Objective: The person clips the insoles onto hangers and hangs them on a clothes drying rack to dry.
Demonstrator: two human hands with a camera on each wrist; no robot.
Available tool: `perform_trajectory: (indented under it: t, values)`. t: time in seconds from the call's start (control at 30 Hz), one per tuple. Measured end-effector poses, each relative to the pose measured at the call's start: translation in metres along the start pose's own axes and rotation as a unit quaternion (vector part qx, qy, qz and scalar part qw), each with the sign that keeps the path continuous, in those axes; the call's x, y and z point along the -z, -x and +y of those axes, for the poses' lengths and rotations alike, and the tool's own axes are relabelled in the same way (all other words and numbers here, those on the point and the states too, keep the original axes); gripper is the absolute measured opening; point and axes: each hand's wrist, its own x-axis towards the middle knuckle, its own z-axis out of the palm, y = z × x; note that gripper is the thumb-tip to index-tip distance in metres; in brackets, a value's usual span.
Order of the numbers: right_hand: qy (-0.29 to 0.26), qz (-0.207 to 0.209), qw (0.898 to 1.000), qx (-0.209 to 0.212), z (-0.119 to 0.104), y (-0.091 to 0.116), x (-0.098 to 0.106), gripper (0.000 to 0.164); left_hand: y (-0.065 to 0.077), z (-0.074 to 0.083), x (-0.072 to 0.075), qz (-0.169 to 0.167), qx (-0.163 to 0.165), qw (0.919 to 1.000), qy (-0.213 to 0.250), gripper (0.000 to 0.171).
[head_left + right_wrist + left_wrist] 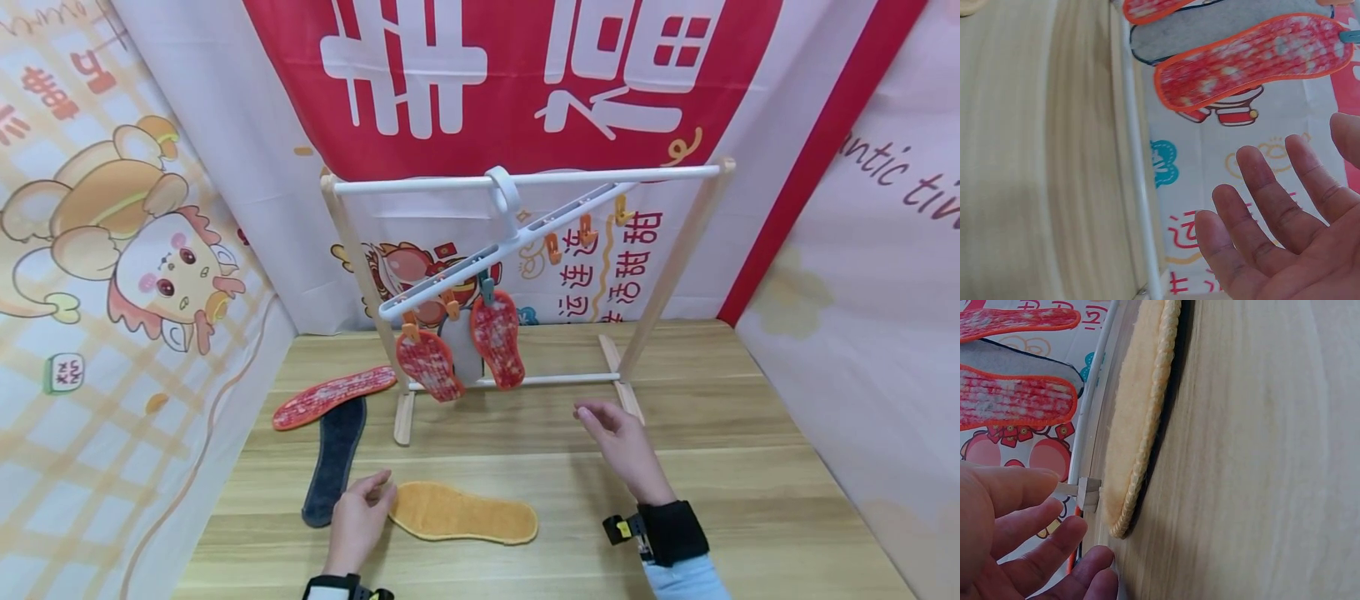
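Now red insoles (498,342) are kept aloft by clips (488,290); left hand (358,521), beside the yellow insole (465,513), and right hand (626,450) are held loose-fingered, empty.

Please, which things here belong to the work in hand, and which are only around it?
Probably part of the work:
yellow insole, near the left hand
red insole and dark insole on the table
clipped hanging insoles
white hanger and its clips
wooden-sided rack

Apparently only surroundings:
red banner
printed side cloth
black wrist strap

A red backdrop (517,92) with white characters (405,65) stands behind the wooden table (750,467), a cartoon-printed wall (97,333) at left.
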Motion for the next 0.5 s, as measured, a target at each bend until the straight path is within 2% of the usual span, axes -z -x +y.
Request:
perform_trajectory:
  t: [0.13, 0.3, 0.5]
  values:
    - [0.006, -0.004, 1.000, -0.014, 0.013, 0.004, 0.000, 0.057, 0.001, 0.000, -0.001, 0.000, -0.009, 1.0000, -0.004, 0.031]
    - [0.016, -0.001, 1.000, -0.013, 0.029, 0.008, 0.005, 0.055, 0.002, 0.000, -0.001, -0.009, -0.014, 0.9998, -0.013, 0.031]
    - [0.037, 0.007, 0.999, -0.021, 0.043, 0.010, 0.014, 0.057, 0.003, 0.000, -0.002, -0.029, -0.001, 0.9992, -0.029, 0.040]
